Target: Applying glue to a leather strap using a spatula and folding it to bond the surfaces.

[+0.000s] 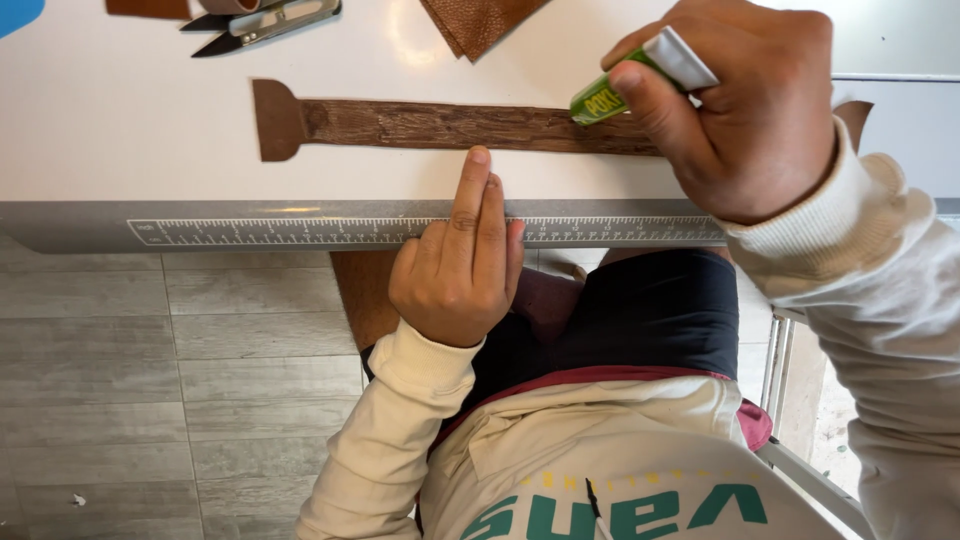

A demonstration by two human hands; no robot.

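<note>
Head view looks down past our chest to a white table [120, 130] with a grey front edge. Along that edge runs a ruler [300, 231], printed or fixed flat; we cannot tell which.

On the table lies a long brown strip [430, 125], leather by the look of it, running left to right and parallel to the ruler. Its left end widens into a flat tab. The surface of the strip looks darker and streaked along most of its length.

Our right hand [745, 115] is closed around a green glue tube [603, 98], thumb and fingers wrapped about its white upper part. The tube's green tip points down and left and touches the strip near its right part. The hand covers the strip's right end; a brown bit shows beyond the wrist.

Our left hand [457, 275] sits at the table's front edge, over the ruler. Index and middle fingers are stretched out together, their tips resting on the table just below the strip, touching or nearly touching its lower edge. The other fingers are curled in, and the hand grips nothing.

At the far edge, top left, lie metal snips [262, 22] with dark blades. A folded brown piece [480, 22] lies at top centre, well apart from the strip. A blue corner [15, 12] shows at far left.

Below the table we see grey floor tiles [150, 400].
</note>
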